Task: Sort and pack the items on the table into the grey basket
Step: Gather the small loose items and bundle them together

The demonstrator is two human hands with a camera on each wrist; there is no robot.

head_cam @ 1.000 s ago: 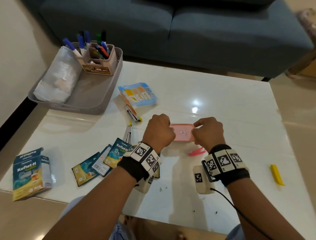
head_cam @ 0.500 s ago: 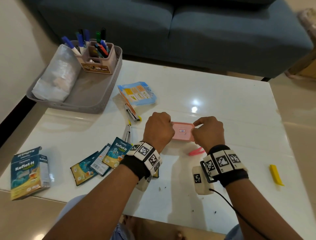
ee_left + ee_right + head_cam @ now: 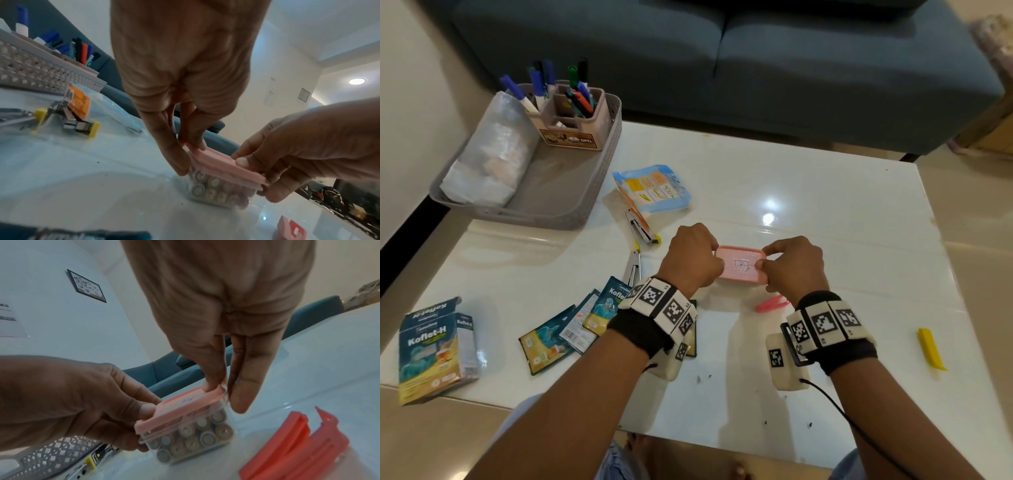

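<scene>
A small clear box with a pink lid (image 3: 740, 268) (image 3: 224, 168) (image 3: 180, 405), full of batteries (image 3: 193, 439), stands on the white table (image 3: 825, 212). My left hand (image 3: 693, 258) (image 3: 183, 146) grips its left end. At the other end my right hand (image 3: 789, 265) (image 3: 222, 386) pinches the lid, thumb on top. The grey basket (image 3: 571, 205) sits at the far left and holds a pen holder (image 3: 573, 126) with markers and a plastic-wrapped pack (image 3: 489, 157).
Loose on the table: a blue packet (image 3: 654, 188), a stapler (image 3: 642, 228), a metal clip (image 3: 632, 265), several Koflet-H sachets (image 3: 571, 325), a Koflet-H carton (image 3: 436, 349), a pink clip (image 3: 772, 303) (image 3: 296, 446), a yellow clip (image 3: 929, 349). A sofa (image 3: 722, 61) stands behind.
Both hands stay on the pink-lidded box; the right thumb and fingers have shifted slightly over the lid. The box has not moved from its spot.
</scene>
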